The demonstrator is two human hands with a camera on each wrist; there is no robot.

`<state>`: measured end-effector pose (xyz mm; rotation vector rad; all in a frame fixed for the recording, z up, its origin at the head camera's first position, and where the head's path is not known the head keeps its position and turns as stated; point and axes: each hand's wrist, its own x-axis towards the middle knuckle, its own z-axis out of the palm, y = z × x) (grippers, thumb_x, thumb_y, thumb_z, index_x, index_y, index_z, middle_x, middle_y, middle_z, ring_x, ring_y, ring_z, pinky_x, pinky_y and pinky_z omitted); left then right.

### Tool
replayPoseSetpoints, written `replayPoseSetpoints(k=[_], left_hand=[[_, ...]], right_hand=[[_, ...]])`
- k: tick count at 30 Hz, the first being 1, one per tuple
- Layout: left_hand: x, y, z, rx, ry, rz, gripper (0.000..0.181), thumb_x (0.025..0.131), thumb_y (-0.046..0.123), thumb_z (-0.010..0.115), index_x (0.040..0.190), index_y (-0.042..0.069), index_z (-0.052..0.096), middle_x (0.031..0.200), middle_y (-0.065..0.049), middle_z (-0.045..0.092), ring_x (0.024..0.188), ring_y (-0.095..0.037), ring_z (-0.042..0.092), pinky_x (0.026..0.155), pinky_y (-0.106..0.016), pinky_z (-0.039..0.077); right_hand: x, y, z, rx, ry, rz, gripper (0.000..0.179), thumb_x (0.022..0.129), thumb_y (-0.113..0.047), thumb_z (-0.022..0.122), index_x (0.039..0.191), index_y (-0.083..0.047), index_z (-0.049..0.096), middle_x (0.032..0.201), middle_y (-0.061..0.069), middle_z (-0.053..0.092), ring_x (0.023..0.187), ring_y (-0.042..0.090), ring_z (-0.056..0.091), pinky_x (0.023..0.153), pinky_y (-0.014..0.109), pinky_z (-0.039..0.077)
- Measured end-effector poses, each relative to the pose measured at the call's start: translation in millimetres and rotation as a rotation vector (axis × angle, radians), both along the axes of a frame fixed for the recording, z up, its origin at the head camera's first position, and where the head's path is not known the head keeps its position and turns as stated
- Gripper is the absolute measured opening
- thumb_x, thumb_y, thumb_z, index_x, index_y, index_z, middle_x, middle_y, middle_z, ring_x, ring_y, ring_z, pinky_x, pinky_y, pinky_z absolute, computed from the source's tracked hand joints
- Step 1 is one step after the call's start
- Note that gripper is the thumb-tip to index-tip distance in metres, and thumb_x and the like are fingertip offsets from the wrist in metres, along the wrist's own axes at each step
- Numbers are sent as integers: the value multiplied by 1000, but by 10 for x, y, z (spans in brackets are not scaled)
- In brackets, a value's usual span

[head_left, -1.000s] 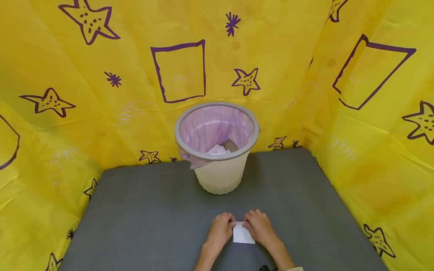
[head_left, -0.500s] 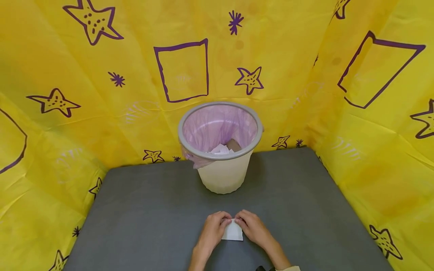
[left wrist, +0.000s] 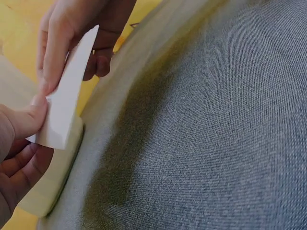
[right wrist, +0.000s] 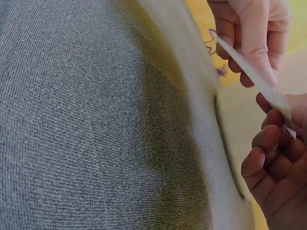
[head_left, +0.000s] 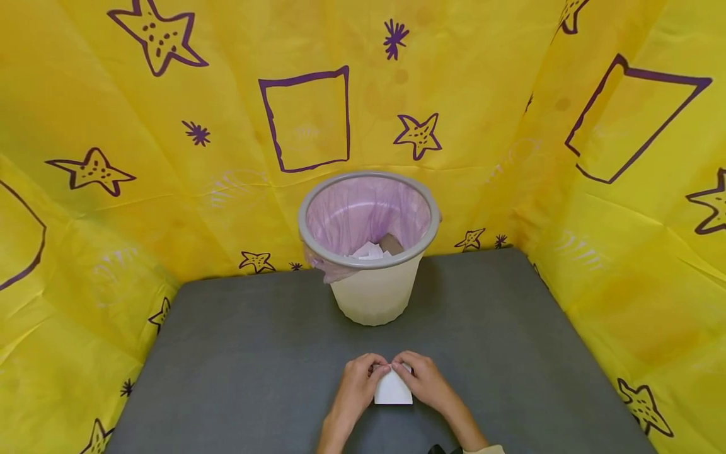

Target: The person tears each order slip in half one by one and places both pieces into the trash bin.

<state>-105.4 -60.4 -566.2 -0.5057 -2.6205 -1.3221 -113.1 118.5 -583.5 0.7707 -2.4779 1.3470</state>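
A small white piece of paper [head_left: 394, 389] is held up between both hands, above the grey cloth near the front. My left hand [head_left: 358, 378] pinches its upper edge with thumb and fingers. Right beside it, my right hand [head_left: 424, 380] pinches the same edge, the two thumbs almost meeting. In the left wrist view the paper [left wrist: 64, 105] appears nearly edge-on, the left thumb [left wrist: 29, 117] pressed on its face. The right wrist view shows the paper [right wrist: 254, 74] as a thin strip, with the lower fingers curled behind it.
A cream waste bin [head_left: 371, 296] with a grey rim and a pink liner [head_left: 351, 217] stands beyond the hands. White scraps [head_left: 370, 251] and a brown piece [head_left: 390, 243] lie inside. Yellow patterned curtains [head_left: 227, 208] enclose the grey surface [head_left: 255, 366] at the back and sides.
The hands have moved closer together along the paper's upper edge, both shifting slightly left in the head view. The head view itself has shifted a little. The bin stays in place.
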Motion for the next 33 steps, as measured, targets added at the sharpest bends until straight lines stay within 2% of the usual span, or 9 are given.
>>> replayPoseSetpoints(k=[6,9,13,16,18,20,25,29,33], left_hand=[[9,-13,22,15,12,-3,10,86,20,70,83,11,70,80,-1,71,70,-4,62,63,-18,50],[17,-9,3,14,55,5,10,87,19,70,82,11,71,79,0,71,70,-5,63,62,-18,50],[26,21,-42,-21,255,57,5,84,16,72,80,14,71,76,5,70,70,-4,63,64,-16,49],[21,42,-38,-23,461,89,6,80,10,75,79,14,70,74,6,68,69,-6,62,66,-15,48],[6,49,21,15,554,94,9,78,7,76,79,13,69,74,5,68,68,-7,61,65,-15,47],[-19,50,133,67,623,88,9,79,5,75,80,11,69,75,3,68,67,-8,61,65,-15,48],[-99,17,539,169,630,46,2,86,8,71,85,7,70,79,0,68,69,-9,62,66,-12,49],[-155,-38,845,227,618,12,10,82,0,72,90,5,71,80,-3,69,69,-10,63,67,-12,50],[-211,-72,1096,265,625,11,17,79,-6,73,93,5,71,80,-5,68,67,-12,63,66,-12,50]], right_hand=[[-7,24,27,-1,-49,23,11,96,-10,58,88,-11,66,85,1,68,75,1,57,63,19,47],[-12,48,29,-22,-99,27,12,96,-11,58,88,-11,66,85,2,68,73,-1,56,61,18,47],[-12,55,81,-79,-224,23,13,97,-10,57,90,-9,68,83,7,69,68,-4,51,57,17,44],[12,27,282,-111,-313,24,14,97,-6,55,92,-2,68,81,13,68,65,-3,49,55,18,44],[27,8,476,-138,-332,24,15,97,-4,54,92,2,66,81,17,66,63,-2,50,55,18,44],[25,-10,669,-158,-314,8,14,97,-2,53,92,5,65,79,18,65,62,-1,50,55,19,44],[-102,-32,913,-176,-160,-55,11,95,1,55,92,1,66,77,13,66,57,0,48,52,20,44],[-238,-28,1048,-174,8,-6,12,92,4,58,95,-4,67,79,8,68,58,0,49,51,19,44],[-332,-43,1281,-157,206,45,16,89,6,61,95,-7,68,84,5,70,64,5,56,59,16,48]])
